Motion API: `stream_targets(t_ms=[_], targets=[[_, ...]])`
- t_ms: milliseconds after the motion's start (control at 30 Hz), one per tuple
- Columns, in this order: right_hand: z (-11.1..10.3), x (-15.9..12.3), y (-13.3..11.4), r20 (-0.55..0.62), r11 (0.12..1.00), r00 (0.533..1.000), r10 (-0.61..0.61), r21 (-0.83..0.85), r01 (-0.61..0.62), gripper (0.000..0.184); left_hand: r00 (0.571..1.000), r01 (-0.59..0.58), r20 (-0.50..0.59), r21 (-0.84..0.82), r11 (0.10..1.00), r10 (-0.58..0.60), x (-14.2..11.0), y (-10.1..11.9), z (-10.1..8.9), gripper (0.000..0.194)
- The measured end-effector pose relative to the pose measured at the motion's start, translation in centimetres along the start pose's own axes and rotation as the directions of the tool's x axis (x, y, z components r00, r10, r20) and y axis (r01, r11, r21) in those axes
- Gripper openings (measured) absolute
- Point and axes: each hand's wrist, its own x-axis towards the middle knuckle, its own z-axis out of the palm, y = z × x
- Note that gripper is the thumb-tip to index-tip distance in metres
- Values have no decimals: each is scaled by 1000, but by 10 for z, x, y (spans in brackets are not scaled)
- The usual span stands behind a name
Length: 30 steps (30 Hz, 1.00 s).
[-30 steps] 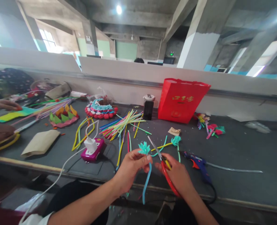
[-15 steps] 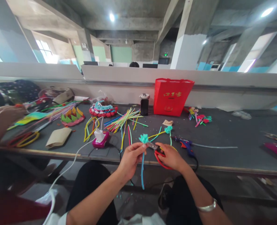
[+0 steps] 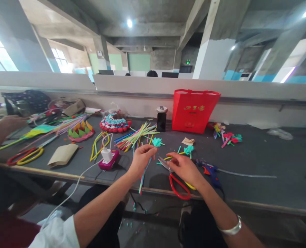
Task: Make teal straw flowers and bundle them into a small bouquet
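My left hand [image 3: 141, 159] pinches a blue stem with a teal fringed flower [image 3: 157, 141] at its top, held just above the dark table. My right hand [image 3: 185, 167] lies over red and yellow handled scissors [image 3: 174, 179] on the table, fingers curled over the handles; the blades point left. A second teal flower [image 3: 188, 149] on a stem lies just beyond my right hand. A blue glue gun [image 3: 210, 169] rests to the right of it.
Loose coloured sticks [image 3: 134, 135], a pink power strip with white charger [image 3: 107, 158], a red bag [image 3: 194, 110], a dark bottle [image 3: 161, 119] and a round craft piece [image 3: 115, 123] stand further back. Another person's hand [image 3: 6, 124] is at far left by red and yellow loops [image 3: 26, 155].
My left hand has carried the teal flower up and away over the table. My right hand has lowered the scissors onto the table edge. The camera has tilted slightly.
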Motion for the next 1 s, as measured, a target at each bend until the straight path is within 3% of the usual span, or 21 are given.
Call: stream_targets(t_ms=[167,233,300,400,533,667,733,867,933,1000], targets=[[16,23,-2,25,937,999,-29,349,18,43,997,-23,-69,146,989,34,8,-6,-5,20],[29,28,1,64,772,997,35,632,-68,49,995,-44,-80,252,967,66,8,-9,-7,19],[40,31,3,100,609,992,73,783,-124,55,992,-59,-86,327,943,92,6,-12,-8,19],[47,32,2,99,485,988,114,863,-143,59,982,-125,-88,370,921,168,4,-17,-7,16],[45,32,-4,32,430,977,210,894,-122,52,987,-148,4,367,918,158,4,-26,-5,18],[48,34,-7,-11,459,959,285,879,-126,38,995,36,82,241,970,-57,1,-30,-10,17],[53,36,-9,-10,460,959,285,879,-128,36,967,197,147,100,975,-210,-2,-30,-14,20],[61,37,-12,23,421,962,272,896,-140,34,862,487,284,-240,840,-419,-2,-27,-18,25],[61,37,-13,37,382,964,262,914,-139,34,822,560,338,-331,759,-459,0,-26,-17,23],[58,36,-13,45,347,968,247,929,-132,35,810,576,377,-368,730,-449,3,-25,-13,24]])
